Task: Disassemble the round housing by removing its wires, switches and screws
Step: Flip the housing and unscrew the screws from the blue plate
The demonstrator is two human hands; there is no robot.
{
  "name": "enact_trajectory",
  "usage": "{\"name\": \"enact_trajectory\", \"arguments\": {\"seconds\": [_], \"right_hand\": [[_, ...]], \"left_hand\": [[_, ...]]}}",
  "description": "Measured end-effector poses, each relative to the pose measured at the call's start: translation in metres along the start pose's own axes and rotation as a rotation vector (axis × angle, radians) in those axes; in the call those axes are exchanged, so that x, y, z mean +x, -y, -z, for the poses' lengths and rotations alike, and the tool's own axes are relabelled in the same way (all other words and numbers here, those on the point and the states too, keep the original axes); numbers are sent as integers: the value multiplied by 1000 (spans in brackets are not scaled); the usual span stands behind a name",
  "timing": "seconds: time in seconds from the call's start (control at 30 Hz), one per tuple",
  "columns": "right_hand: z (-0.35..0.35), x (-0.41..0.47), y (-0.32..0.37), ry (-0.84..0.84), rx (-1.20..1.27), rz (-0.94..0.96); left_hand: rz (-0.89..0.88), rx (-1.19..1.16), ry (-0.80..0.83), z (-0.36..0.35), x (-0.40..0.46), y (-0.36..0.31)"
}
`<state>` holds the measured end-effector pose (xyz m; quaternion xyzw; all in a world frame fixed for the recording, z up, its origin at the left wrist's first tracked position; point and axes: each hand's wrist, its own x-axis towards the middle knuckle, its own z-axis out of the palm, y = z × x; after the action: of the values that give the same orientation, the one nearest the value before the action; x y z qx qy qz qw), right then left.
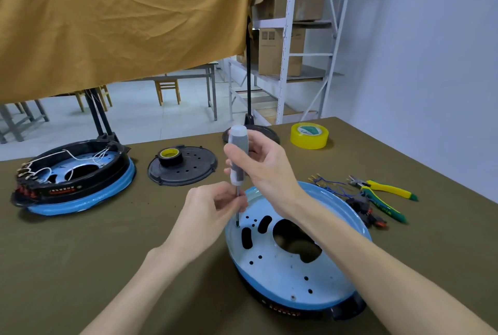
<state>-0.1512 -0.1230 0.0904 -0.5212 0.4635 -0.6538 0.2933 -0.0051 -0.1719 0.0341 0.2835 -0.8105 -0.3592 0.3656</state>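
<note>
A round blue housing [283, 272] with a pale inner plate and several holes lies at the table's front right. My right hand [265, 166] grips the grey and white handle of a screwdriver [238, 157], held upright. Its tip sits at the plate's left rim. My left hand [215, 206] pinches the thin shaft just above the tip. Removed wires [330, 185] with small terminals and black switches [370, 213] with red parts lie right of the housing.
A second housing [72, 181] with white wires stands at the far left. A black round cover [183, 169] carries a roll of tape [170, 156]. Yellow tape [309, 135] sits at the back. Yellow and green pliers [385, 193] lie at the right.
</note>
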Motion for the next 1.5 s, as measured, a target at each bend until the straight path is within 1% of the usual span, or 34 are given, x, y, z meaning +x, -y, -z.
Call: {"name": "enact_trajectory", "arguments": {"seconds": [0.07, 0.1, 0.13, 0.17, 0.23, 0.27, 0.33, 0.4, 0.47, 0.6, 0.67, 0.77, 0.8, 0.9, 0.93, 1.03, 1.1, 1.17, 1.27, 1.3, 1.37, 1.43, 1.5], "right_hand": [[0, -1, -2, -24, 70, -40], [0, -1, -2, -17, 70, -42], [2, -1, -2, 5, 49, -41], [2, -1, -1, 37, 47, -53], [1, -1, 1, 96, 125, -130], [0, -1, 2, 108, 177, -180], [-1, 0, 1, 109, 262, -229], [-1, 1, -1, 89, 286, -229], [-1, 1, -4, 41, 263, -208], [-1, 2, -8, -40, 172, -137], [-1, 2, -7, -13, 135, -154], [-6, 2, -3, 43, 192, -232], [-8, 2, -3, 39, 191, -234], [-11, 0, -2, 0, 177, -188], [-11, 0, -3, 0, 181, -184], [-14, -1, -2, 36, 170, -216], [-19, -2, -2, 34, 132, -220], [-21, -3, -4, 19, 82, -184], [-19, -3, -6, 20, 121, -154], [-17, -3, -6, 30, 136, -167], [-17, -1, -5, 42, 192, -221], [-20, 1, -1, 37, 257, -291], [-22, 2, 0, 38, 207, -301]], "left_hand": [[9, 12, -68, -2, 1, 1], [9, 23, -76, -1, 2, 2], [1, 42, -50, 2, 4, 3], [-14, 53, 12, 5, 5, 3], [-51, 57, 149, 10, 6, 3], [-60, 52, 169, 12, 6, 3], [-64, 29, 123, 13, 6, 2], [-66, 25, 90, 11, 5, 3], [-69, 43, 72, 9, 5, 3], [-38, 80, -35, 6, 5, 3], [-23, 92, -17, 7, 7, 4], [-49, 145, 103, 8, 7, 7], [-58, 184, 112, 7, 5, 7], [-95, 324, 21, 5, 4, 6], [-90, 339, -16, 6, 5, 6], [-45, 282, -85, 4, 5, 8], [-3, 241, -88, 0, 4, 7], [23, 274, -16, -2, 3, 6], [41, 429, 174, 3, 2, 5], [47, 458, 212, 5, 1, 5], [58, 521, 237, 6, 0, 1], [106, 567, 254, 5, 0, -6], [154, 609, 269, 4, 3, -9]]}}
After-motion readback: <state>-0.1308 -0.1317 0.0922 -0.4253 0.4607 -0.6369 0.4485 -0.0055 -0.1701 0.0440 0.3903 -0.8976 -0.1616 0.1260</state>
